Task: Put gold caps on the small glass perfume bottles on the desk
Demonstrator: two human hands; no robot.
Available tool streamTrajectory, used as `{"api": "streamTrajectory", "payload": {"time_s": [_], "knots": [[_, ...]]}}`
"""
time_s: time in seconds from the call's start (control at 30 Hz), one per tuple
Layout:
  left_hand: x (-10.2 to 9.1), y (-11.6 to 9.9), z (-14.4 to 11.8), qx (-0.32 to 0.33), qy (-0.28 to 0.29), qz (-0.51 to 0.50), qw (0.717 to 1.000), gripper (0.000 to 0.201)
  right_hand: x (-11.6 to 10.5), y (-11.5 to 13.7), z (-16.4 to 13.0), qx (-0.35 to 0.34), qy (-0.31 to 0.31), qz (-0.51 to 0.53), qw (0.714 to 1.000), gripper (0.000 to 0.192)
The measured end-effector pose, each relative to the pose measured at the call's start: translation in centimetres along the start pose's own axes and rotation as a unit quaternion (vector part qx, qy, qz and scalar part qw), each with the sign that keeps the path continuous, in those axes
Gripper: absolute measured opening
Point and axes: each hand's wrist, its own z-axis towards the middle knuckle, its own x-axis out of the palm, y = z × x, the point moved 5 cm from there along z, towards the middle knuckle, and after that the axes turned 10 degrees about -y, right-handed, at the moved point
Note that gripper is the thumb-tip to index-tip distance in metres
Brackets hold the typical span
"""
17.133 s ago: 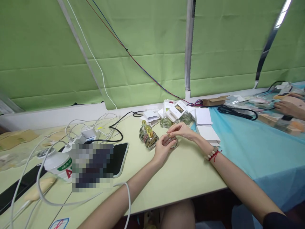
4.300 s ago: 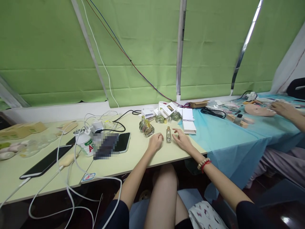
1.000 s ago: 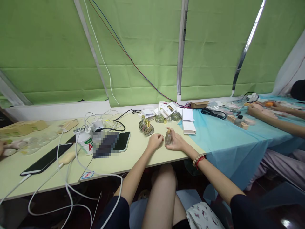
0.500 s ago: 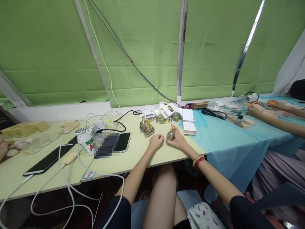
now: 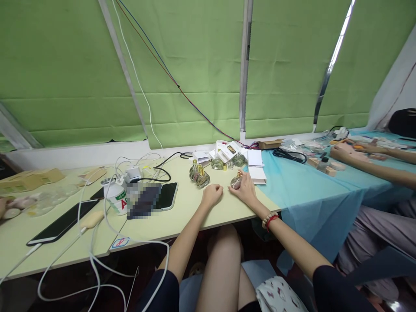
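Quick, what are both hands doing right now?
Left hand: closed in a loose fist, empty, resting on the table.
Right hand: holding a small glass bottle.

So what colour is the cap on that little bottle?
Gold, on the bottle in the right hand; head view.
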Motion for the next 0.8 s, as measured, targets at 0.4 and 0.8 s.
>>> {"api": "streamTrajectory", "payload": {"time_s": [0.4, 0.8], "knots": [[-0.3, -0.2, 0.0, -0.006, 0.003, 0.008, 1.000, 0.036, 0.0, 0.0, 0.2, 0.030, 0.035, 0.091, 0.995, 0.070], [0.0, -0.1, 0.1, -0.011, 0.010, 0.010, 1.000, 0.037, 1.1, -0.1, -0.1, 0.066, 0.167, 0.111, 0.977, 0.067]]}}
